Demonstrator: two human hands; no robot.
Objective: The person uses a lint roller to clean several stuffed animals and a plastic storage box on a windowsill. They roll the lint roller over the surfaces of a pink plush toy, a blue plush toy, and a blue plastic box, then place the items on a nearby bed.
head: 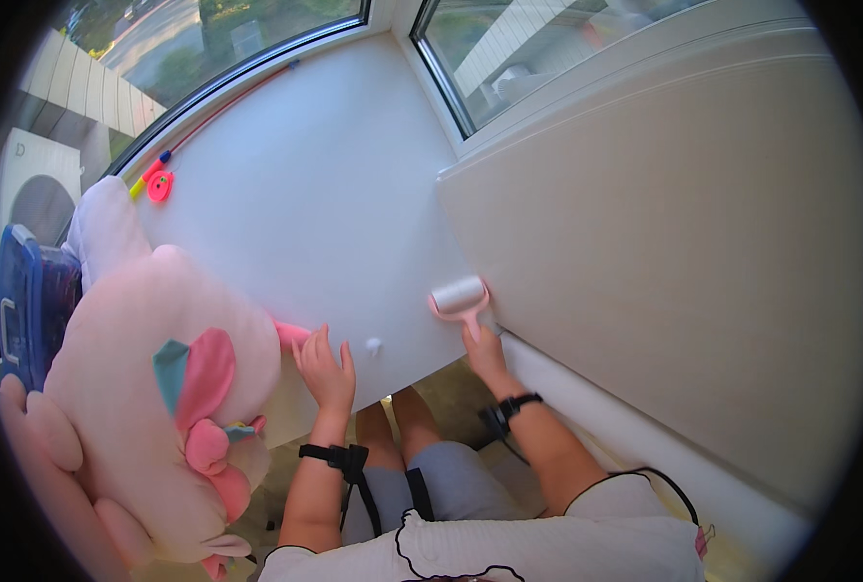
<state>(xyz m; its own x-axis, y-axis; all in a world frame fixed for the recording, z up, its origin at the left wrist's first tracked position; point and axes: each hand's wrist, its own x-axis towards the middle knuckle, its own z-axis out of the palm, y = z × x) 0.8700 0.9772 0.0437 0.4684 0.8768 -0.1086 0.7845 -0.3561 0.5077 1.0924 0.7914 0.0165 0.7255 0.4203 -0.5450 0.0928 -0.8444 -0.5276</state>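
My right hand [485, 356] is closed around the pink handle of a lint roller [458, 295], whose white roll lies at or just above the right side of the white windowsill [293, 182]. Beside the large pink plush toy [162, 313], my left hand [324, 364] has its fingers spread and touches or hovers by a pink part [291, 335] that sticks out from under the toy. Between my hands a small white tuft of fluff [373, 345] rests on the sill. The toy bears pink and teal fabric pieces.
A toy fishing rod with a pink reel [160, 186] lies along the window frame. At the far left stands a blue-lidded plastic box [20, 305]. A broad beige panel [657, 240] bounds the right side. Windows rise at the back.
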